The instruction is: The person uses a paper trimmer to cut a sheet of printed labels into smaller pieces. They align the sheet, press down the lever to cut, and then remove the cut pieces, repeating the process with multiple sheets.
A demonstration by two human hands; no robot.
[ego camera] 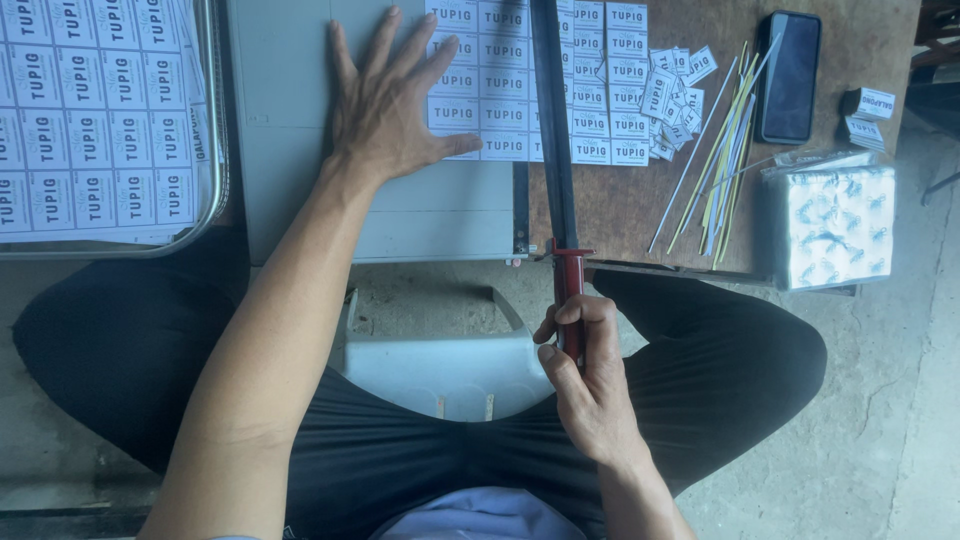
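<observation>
My left hand (385, 105) lies flat with fingers spread on the grey bed of a paper cutter (290, 140), its thumb pressing the edge of a white sheet of printed labels (478, 85). My right hand (588, 385) grips the red handle (568, 285) of the cutter's long dark blade arm (552, 110), which runs across the label sheet. Right of the blade lies the cut-off part of the sheet (608, 85) on the brown tabletop.
A metal tray (215, 150) with another label sheet sits at the left. Loose cut labels (675, 95), thin paper strips (725, 140), a dark phone (790, 75) and a patterned tissue pack (838, 225) lie at the right. A white container (445, 370) rests between my legs.
</observation>
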